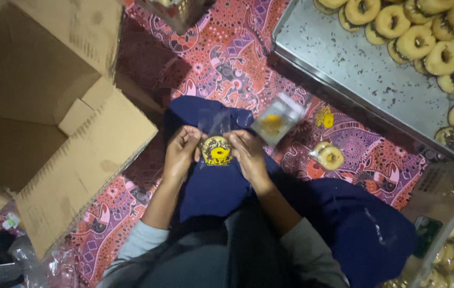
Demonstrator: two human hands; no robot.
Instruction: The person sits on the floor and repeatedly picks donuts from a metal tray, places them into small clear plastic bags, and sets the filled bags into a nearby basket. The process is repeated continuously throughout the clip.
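— Doughnut in a clear plastic bag, where is it exactly?
— Between both hands, over the lap on dark blue cloth. It has dark topping and sits low in the bag.
— How are the hands placed?
— The left hand pinches the bag's left edge, fingers curled closed on it. The right hand pinches the right edge the same way.
— What lies nearby?
— A second bagged doughnut rests just beyond the right hand, and a third doughnut in a bag lies on the patterned red mat. A metal tray with rows of doughnuts stands at upper right. An open cardboard box is on the left.
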